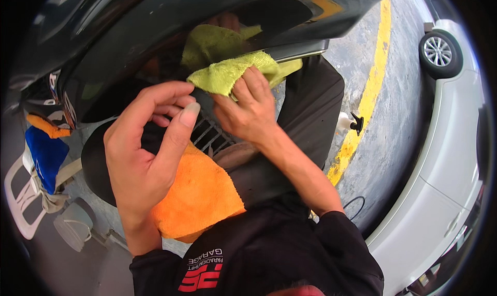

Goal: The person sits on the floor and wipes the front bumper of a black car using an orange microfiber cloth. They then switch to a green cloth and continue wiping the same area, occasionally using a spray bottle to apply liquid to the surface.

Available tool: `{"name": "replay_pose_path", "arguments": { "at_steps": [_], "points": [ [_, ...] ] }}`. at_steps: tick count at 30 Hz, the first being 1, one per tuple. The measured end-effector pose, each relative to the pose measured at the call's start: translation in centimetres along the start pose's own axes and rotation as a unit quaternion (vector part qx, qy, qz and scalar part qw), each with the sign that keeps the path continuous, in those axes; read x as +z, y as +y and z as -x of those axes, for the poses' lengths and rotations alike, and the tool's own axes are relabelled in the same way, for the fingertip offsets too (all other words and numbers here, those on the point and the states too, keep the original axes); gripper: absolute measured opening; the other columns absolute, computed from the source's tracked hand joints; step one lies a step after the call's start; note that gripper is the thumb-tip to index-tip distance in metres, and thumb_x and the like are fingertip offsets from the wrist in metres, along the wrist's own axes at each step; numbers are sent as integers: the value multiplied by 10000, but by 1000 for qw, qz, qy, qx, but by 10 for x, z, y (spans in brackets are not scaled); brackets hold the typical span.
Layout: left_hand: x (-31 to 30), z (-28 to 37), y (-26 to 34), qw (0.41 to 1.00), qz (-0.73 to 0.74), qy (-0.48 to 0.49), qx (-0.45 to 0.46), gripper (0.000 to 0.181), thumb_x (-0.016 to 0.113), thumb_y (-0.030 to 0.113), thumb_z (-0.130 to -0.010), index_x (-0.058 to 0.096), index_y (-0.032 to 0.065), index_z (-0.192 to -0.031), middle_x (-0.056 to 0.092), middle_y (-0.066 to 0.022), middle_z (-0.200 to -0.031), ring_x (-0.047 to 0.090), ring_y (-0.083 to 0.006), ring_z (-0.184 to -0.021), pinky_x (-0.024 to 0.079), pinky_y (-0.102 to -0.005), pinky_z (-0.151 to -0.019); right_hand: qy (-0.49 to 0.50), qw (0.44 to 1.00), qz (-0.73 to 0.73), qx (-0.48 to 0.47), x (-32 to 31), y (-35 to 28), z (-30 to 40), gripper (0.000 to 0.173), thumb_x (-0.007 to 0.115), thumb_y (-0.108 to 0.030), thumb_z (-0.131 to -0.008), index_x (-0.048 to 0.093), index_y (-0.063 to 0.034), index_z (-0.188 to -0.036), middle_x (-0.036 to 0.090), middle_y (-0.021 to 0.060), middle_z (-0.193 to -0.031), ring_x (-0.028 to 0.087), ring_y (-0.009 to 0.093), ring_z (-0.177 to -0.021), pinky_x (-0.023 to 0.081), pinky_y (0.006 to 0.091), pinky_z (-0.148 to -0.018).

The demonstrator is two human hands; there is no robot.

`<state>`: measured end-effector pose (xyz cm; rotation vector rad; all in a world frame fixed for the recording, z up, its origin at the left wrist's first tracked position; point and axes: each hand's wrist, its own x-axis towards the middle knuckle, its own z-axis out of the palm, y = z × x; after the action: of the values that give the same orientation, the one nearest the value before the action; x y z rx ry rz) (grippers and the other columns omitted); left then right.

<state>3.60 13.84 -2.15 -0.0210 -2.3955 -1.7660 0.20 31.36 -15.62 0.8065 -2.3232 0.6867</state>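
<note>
My right hand (248,105) holds a yellow-green microfiber cloth (233,72) against the lower edge of a glossy black car body panel (155,35), which mirrors the cloth. Its fingertips are partly hidden in the folds. My left hand (151,140) is raised to the left of it, fingers curled and thumb apart, with nothing in it. The left index fingertip is close to the cloth's left corner; whether they touch I cannot tell. An orange microfiber cloth (202,195) lies over my lap, partly behind my left wrist.
A floor drain grate (211,134) shows between my legs. At left are a pale plastic chair (17,195), a blue cloth (46,156), an orange cloth (48,126) and a translucent bucket (73,224). A spray bottle (349,123) stands right, near a yellow floor line (374,78) and a silver car (438,171).
</note>
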Motion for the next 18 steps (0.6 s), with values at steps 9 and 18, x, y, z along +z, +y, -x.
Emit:
{"name": "replay_pose_path", "arguments": {
  "at_steps": [9, 18],
  "points": [
    [-11, -7, 3, 998, -40, -37, -38, 216, 755, 64, -938, 741, -12, -1140, 751, -64, -948, 686, -130, -856, 511, -261, -776, 74, 981, 142, 108, -59, 83, 13, 293, 727, -20, -818, 755, -30, -1110, 667, 168, -1209, 594, 361, -1084, 452, 518, -938],
    [-8, -8, 10, 995, -87, -45, -28, 216, 763, 74, -935, 738, -9, -1133, 750, -60, -940, 690, -130, -850, 505, -263, -769, 60, 995, 74, 17, -42, 81, 19, 348, 791, -60, -800, 790, -67, -1148, 693, 114, -1272, 614, 355, -1180, 456, 485, -1039]
  ]
}}
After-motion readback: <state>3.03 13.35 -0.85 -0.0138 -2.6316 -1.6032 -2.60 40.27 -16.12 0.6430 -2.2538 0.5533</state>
